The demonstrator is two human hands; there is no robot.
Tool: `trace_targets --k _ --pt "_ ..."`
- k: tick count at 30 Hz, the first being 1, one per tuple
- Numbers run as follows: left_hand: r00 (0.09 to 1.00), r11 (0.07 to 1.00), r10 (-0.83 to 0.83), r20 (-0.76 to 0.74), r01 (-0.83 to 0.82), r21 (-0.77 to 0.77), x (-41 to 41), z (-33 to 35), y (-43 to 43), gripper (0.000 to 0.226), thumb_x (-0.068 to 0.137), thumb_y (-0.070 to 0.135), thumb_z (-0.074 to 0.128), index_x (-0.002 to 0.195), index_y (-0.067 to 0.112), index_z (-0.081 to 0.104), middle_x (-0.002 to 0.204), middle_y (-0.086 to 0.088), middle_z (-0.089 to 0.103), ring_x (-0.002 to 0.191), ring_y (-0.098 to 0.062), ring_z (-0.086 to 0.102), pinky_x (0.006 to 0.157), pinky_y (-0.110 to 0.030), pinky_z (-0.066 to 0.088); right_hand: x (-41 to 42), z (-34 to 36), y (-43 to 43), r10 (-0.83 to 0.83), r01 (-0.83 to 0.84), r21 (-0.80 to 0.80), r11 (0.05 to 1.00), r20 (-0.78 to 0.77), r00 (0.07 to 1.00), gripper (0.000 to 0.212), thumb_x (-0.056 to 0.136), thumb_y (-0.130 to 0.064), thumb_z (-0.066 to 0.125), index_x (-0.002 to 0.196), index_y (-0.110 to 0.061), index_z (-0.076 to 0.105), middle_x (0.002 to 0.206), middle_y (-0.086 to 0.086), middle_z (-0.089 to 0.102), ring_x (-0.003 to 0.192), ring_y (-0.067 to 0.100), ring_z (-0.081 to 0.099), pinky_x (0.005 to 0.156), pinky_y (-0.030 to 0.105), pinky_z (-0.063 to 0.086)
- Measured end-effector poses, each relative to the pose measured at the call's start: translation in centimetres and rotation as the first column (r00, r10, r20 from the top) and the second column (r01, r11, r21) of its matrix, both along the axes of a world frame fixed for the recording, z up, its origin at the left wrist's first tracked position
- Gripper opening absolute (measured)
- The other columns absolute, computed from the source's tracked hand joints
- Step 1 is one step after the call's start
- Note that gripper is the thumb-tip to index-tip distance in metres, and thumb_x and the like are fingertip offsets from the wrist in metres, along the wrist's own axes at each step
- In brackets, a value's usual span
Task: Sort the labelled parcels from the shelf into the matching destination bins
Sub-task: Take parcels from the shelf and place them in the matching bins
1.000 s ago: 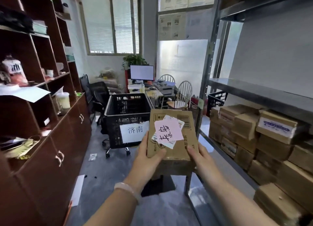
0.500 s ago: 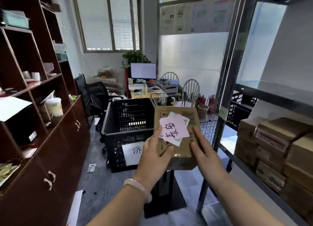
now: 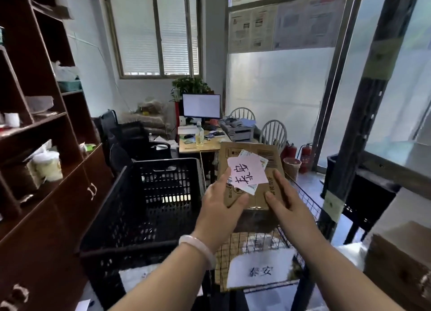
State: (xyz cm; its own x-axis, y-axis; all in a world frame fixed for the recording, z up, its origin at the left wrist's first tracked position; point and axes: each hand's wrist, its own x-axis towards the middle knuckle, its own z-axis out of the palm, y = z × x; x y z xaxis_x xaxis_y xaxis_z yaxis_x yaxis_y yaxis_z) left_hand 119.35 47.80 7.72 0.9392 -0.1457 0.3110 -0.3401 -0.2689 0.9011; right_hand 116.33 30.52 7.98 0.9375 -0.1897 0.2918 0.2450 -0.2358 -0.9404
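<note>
A brown cardboard parcel (image 3: 270,156) with a pink handwritten label (image 3: 247,170) is held up in front of me. My left hand (image 3: 221,208) grips its lower left edge, thumb on top. My right hand (image 3: 284,198) holds its lower right edge, fingers flat against the face. The parcel hangs above a wire basket (image 3: 300,201) that carries a white paper label (image 3: 261,271) on its front. A black plastic crate (image 3: 130,208) stands just left of the basket, a white label partly showing at its bottom front.
A dark wooden cabinet (image 3: 58,194) with shelves runs along the left. A metal shelf post (image 3: 363,124) rises at right, with cardboard boxes (image 3: 401,264) on the rack behind it. Another black crate (image 3: 359,194) stands beyond the post. A desk, monitor and chairs fill the back.
I have walked forward; the black crate and wire basket are now directly below me. The parcel stays gripped in both hands, now above the wire basket. The shelf boxes have slid out to the right.
</note>
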Motion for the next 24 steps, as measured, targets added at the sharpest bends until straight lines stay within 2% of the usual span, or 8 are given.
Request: trace_targets --k 2,5,9,11,14,16,19,24 --pt "1.0 1.0 0.01 -0.005 -0.01 -0.008 3.0 0.4 -1.2 0.07 0.085 0.052 0.065 0.14 0.065 0.024 0.145 0.012 0.031 0.13 -0.013 0.038 0.107 -0.04 0.041 3.1 0.2 -1.2 -0.021 0.021 0.011 1.0 0.013 1.0 0.054 0.095 -0.028 0.061 0.14 -0.05 0.042 0.097 -0.05 0.057 0.094 -0.017 0.06 0.069 0.006 0.049" --pt "1.0 1.0 0.018 -0.003 -0.018 -0.001 7.7 1.3 -2.1 0.067 0.079 0.061 0.061 0.132 0.073 0.022 0.133 0.014 0.033 0.115 -0.005 0.044 0.091 -0.028 0.045 7.8 1.3 -2.4 -0.054 0.054 -0.004 0.999 0.024 0.998 0.051 0.093 -0.032 0.063 0.134 -0.057 0.045 0.092 -0.051 0.057 0.089 -0.02 0.059 0.061 0.001 0.044" --pt "1.0 0.999 0.024 -0.017 -0.024 0.033 13.9 0.5 -2.3 0.071 0.087 0.051 0.067 0.143 0.057 0.024 0.127 0.013 0.035 0.1 0.008 0.04 0.063 -0.003 0.039 13.7 1.2 -3.2 -0.048 0.048 -0.061 0.997 -0.002 0.999 0.054 0.091 -0.035 0.066 0.134 -0.059 0.044 0.102 -0.042 0.056 0.086 -0.021 0.058 0.06 0.002 0.046" --pt "0.997 0.998 0.027 -0.075 -0.023 0.056 16.6 -0.8 -2.4 0.072 0.088 0.047 0.068 0.146 0.053 0.024 0.133 0.008 0.036 0.101 0.0 0.043 0.071 -0.006 0.038 16.6 0.0 -3.3 -0.052 0.047 -0.093 0.995 -0.048 0.998 0.054 0.091 -0.036 0.066 0.133 -0.059 0.043 0.104 -0.036 0.052 0.081 -0.017 0.061 0.055 0.003 0.044" --pt "0.978 0.991 0.033 -0.208 -0.005 0.132 20.6 -3.0 -2.5 0.074 0.088 0.05 0.065 0.148 0.05 0.021 0.136 0.002 0.038 0.113 -0.017 0.046 0.091 -0.032 0.046 20.8 -2.5 -3.2 -0.04 0.021 -0.117 0.993 -0.162 0.986 0.052 0.091 -0.039 0.064 0.129 -0.062 0.039 0.104 -0.029 0.046 0.084 -0.001 0.06 0.051 0.006 0.046" --pt "0.951 0.989 0.039 -0.306 0.008 0.149 23.2 -4.3 -2.5 0.076 0.088 0.049 0.066 0.149 0.048 0.02 0.135 -0.002 0.039 0.117 -0.024 0.049 0.096 -0.043 0.051 23.6 -4.6 -3.2 -0.013 -0.007 -0.08 0.997 -0.246 0.969 0.051 0.091 -0.036 0.064 0.13 -0.059 0.04 0.107 -0.02 0.046 0.089 0.006 0.059 0.053 0.013 0.05" --pt "0.911 0.976 0.088 -0.403 0.002 0.217 26.8 -6.3 -3.0 0.078 0.089 0.044 0.067 0.15 0.045 0.019 0.133 -0.004 0.041 0.115 -0.026 0.051 0.096 -0.045 0.053 27.5 -7.8 -3.4 -0.001 -0.014 -0.041 0.999 -0.334 0.943 0.05 0.092 -0.035 0.064 0.128 -0.059 0.04 0.107 -0.015 0.048 0.087 0.009 0.061 0.053 0.017 0.052" --pt "0.854 0.918 0.207 -0.477 -0.001 0.396 32.0 -9.1 -4.1 0.081 0.091 0.042 0.063 0.155 0.033 0.015 0.141 -0.006 0.04 0.122 -0.025 0.048 0.104 -0.041 0.045 33.3 -12.4 -3.5 0.048 -0.039 0.029 0.999 -0.449 0.892 0.048 0.092 -0.035 0.063 0.125 -0.061 0.041 0.114 -0.005 0.047 0.095 0.02 0.064 0.067 0.032 0.058"
